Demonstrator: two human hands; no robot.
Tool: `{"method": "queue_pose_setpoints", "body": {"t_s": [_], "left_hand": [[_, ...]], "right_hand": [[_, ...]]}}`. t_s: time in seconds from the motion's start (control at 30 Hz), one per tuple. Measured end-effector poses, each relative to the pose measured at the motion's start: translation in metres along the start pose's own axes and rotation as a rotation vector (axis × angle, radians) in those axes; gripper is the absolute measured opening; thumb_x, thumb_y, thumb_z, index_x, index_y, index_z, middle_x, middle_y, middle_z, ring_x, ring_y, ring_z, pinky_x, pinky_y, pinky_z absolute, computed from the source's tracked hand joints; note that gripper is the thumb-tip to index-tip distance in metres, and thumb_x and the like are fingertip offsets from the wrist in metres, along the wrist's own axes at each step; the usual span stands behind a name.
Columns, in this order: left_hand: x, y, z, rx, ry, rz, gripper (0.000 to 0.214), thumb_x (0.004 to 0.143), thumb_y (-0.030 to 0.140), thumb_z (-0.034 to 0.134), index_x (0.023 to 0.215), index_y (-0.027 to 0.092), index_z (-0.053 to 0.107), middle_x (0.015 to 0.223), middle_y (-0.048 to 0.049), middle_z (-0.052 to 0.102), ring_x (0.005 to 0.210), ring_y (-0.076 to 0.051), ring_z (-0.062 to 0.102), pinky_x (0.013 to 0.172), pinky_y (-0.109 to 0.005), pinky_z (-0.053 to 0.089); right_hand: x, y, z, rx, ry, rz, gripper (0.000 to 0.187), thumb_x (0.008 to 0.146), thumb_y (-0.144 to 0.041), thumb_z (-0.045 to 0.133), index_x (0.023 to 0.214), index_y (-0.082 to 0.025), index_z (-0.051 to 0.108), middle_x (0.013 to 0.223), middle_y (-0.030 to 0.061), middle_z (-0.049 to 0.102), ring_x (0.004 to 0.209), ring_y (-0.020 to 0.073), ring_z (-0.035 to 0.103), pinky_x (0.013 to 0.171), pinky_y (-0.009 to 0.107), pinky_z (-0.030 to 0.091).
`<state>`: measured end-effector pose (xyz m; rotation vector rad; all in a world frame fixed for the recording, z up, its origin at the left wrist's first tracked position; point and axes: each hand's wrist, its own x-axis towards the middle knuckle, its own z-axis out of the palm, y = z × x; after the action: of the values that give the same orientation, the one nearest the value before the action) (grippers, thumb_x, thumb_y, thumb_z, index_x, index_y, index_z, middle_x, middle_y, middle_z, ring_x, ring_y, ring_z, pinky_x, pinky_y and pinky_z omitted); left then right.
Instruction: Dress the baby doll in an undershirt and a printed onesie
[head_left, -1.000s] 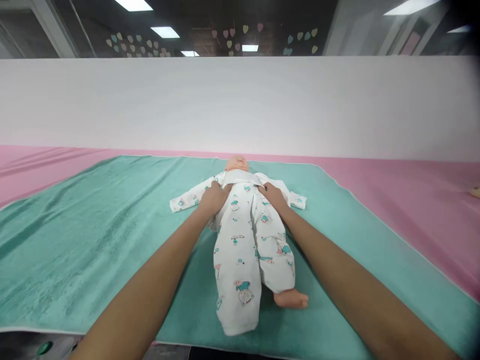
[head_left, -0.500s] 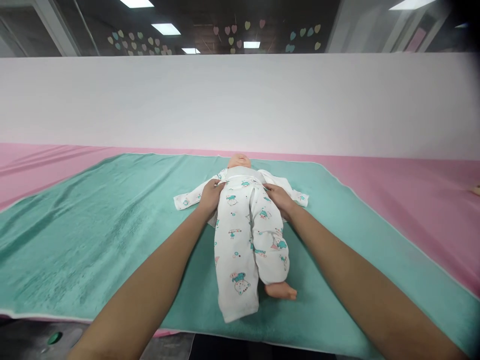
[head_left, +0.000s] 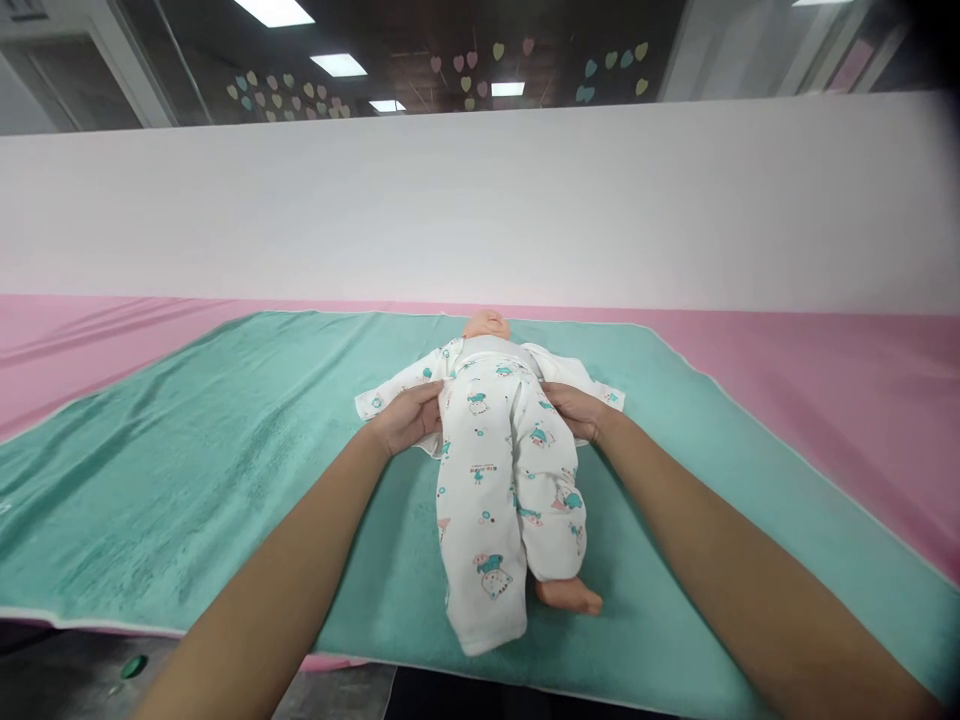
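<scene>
A baby doll lies on its back on a teal towel, head away from me, dressed in a white printed shirt and white printed trousers. One bare foot sticks out of the right trouser leg; the left leg end hangs empty. My left hand rests at the doll's left hip, fingers curled on the cloth of the trousers. My right hand lies at the other hip, fingers closed on the cloth there.
The towel covers a pink sheet on a wide surface. A white partition runs across behind it. The near edge of the towel ends at a dark floor with a small green spot.
Both hands have slid from the doll's waistband down toward its hips. The waistband now sits higher on the belly, and the view shifted slightly.
</scene>
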<state>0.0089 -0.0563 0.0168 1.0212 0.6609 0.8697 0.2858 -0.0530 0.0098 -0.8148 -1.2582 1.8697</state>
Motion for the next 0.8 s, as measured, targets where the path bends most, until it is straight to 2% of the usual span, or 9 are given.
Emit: {"method": "queue_pose_setpoints", "body": {"t_s": [0.07, 0.13, 0.3, 0.43, 0.53, 0.67, 0.73, 0.8], "left_hand": [[0.001, 0.0, 0.002, 0.003, 0.041, 0.004, 0.026, 0.083, 0.037, 0.054, 0.093, 0.015, 0.062, 0.084, -0.0086, 0.068, 0.083, -0.021, 0.064, 0.072, -0.032, 0.05], [-0.001, 0.001, 0.005, 0.038, 0.067, 0.01, 0.02, 0.082, 0.032, 0.058, 0.091, 0.015, 0.061, 0.083, -0.0069, 0.067, 0.081, -0.019, 0.063, 0.072, -0.031, 0.05], [-0.009, 0.006, 0.009, 0.049, -0.009, 0.002, 0.018, 0.074, 0.018, 0.065, 0.091, 0.016, 0.059, 0.085, -0.0044, 0.065, 0.077, -0.016, 0.062, 0.075, -0.031, 0.048], [-0.007, 0.004, 0.011, 0.051, 0.005, 0.029, 0.016, 0.069, 0.013, 0.065, 0.083, 0.015, 0.057, 0.082, -0.0036, 0.063, 0.075, -0.015, 0.06, 0.071, -0.029, 0.047], [0.0, -0.003, 0.013, 0.053, 0.104, 0.102, 0.015, 0.065, 0.011, 0.062, 0.07, 0.016, 0.05, 0.069, 0.0016, 0.056, 0.064, -0.011, 0.055, 0.06, -0.024, 0.043], [0.007, -0.011, 0.018, 0.071, 0.292, 0.192, 0.025, 0.06, 0.006, 0.055, 0.062, 0.019, 0.034, 0.055, 0.0076, 0.039, 0.047, -0.006, 0.039, 0.046, -0.021, 0.031], [0.01, -0.014, 0.02, 0.072, 0.356, 0.235, 0.03, 0.058, 0.002, 0.052, 0.061, 0.02, 0.027, 0.051, 0.0087, 0.033, 0.043, -0.005, 0.032, 0.043, -0.02, 0.025], [0.012, -0.016, 0.021, 0.055, 0.378, 0.281, 0.031, 0.056, 0.0, 0.05, 0.062, 0.021, 0.027, 0.051, 0.0089, 0.034, 0.043, -0.005, 0.034, 0.043, -0.02, 0.025]], "right_hand": [[0.0, 0.0, 0.002, 0.029, -0.014, 0.0, 0.028, 0.065, -0.01, 0.065, 0.092, -0.019, 0.065, 0.09, 0.0064, 0.072, 0.087, 0.0223, 0.067, 0.079, 0.037, 0.054], [0.001, 0.001, 0.005, 0.042, 0.008, -0.001, 0.029, 0.065, -0.009, 0.065, 0.092, -0.018, 0.065, 0.091, 0.0069, 0.072, 0.088, 0.022, 0.067, 0.08, 0.036, 0.054], [0.002, 0.002, 0.008, 0.033, 0.057, 0.01, 0.027, 0.066, -0.006, 0.063, 0.091, -0.017, 0.064, 0.093, 0.008, 0.072, 0.09, 0.0222, 0.067, 0.083, 0.038, 0.054], [0.004, 0.005, 0.006, 0.027, 0.056, -0.008, 0.027, 0.066, -0.006, 0.063, 0.091, -0.017, 0.065, 0.092, 0.0084, 0.072, 0.089, 0.0236, 0.067, 0.083, 0.04, 0.054], [0.007, 0.009, 0.006, 0.004, 0.103, -0.042, 0.032, 0.065, -0.005, 0.064, 0.095, -0.018, 0.064, 0.09, 0.0074, 0.072, 0.089, 0.024, 0.067, 0.082, 0.041, 0.055], [0.011, 0.012, 0.011, -0.024, 0.177, -0.092, 0.034, 0.065, -0.01, 0.067, 0.098, -0.019, 0.064, 0.09, 0.0072, 0.072, 0.088, 0.0253, 0.067, 0.08, 0.042, 0.056], [0.011, 0.013, 0.016, -0.037, 0.211, -0.113, 0.036, 0.064, -0.012, 0.069, 0.099, -0.021, 0.064, 0.09, 0.0068, 0.072, 0.085, 0.0259, 0.067, 0.078, 0.043, 0.057], [0.01, 0.014, 0.021, -0.059, 0.248, -0.135, 0.038, 0.062, -0.013, 0.07, 0.099, -0.021, 0.065, 0.089, 0.0062, 0.072, 0.084, 0.0265, 0.067, 0.077, 0.043, 0.056]]}}
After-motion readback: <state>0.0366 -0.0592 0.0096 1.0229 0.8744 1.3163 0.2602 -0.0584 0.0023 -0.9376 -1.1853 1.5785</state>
